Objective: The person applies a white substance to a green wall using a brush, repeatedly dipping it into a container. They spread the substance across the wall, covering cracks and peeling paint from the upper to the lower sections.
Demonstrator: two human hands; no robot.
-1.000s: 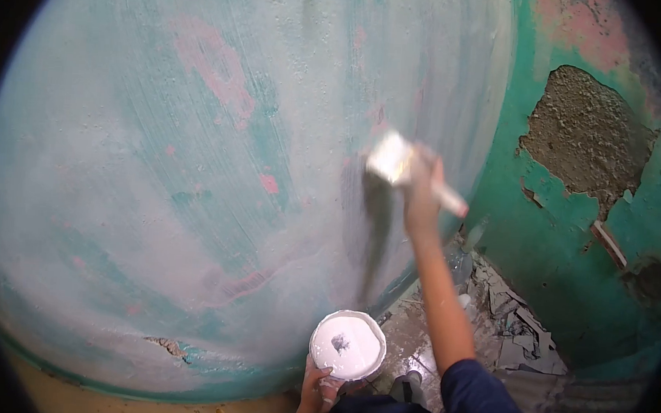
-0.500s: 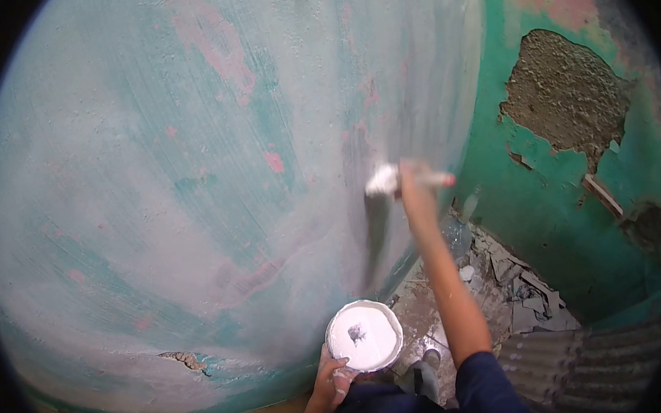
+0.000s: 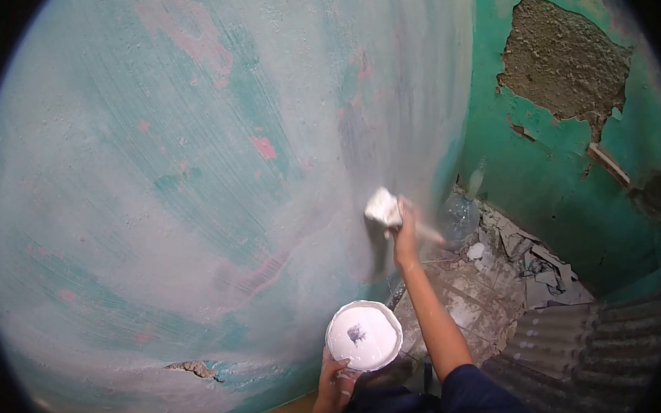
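My right hand point(image 3: 406, 238) is closed round the handle of a wide paintbrush point(image 3: 384, 207), whose bristles are thick with white paint. The bristle end is at the wall point(image 3: 217, 199); whether it touches cannot be made out. Thin whitish paint streaks cover much of the green wall, with pink patches showing. Low in front of me, my left hand point(image 3: 337, 375) grips a round tub point(image 3: 327, 342) by its side, thumb over the rim. White paint point(image 3: 374, 338) fills the tub, with a dark spot near its middle.
At right, a green wall point(image 3: 528, 196) has a large bare plaster patch point(image 3: 566, 62). Broken debris point(image 3: 546, 276) lies along its foot, beside a clear plastic bottle point(image 3: 462, 217). Corrugated sheets point(image 3: 586, 358) lie at lower right on the dirty tiled floor point(image 3: 465, 294).
My right hand has moved the brush downward along the wall, and its handle now tilts down to the right. The tub stays in my left hand. The view has shifted slightly.
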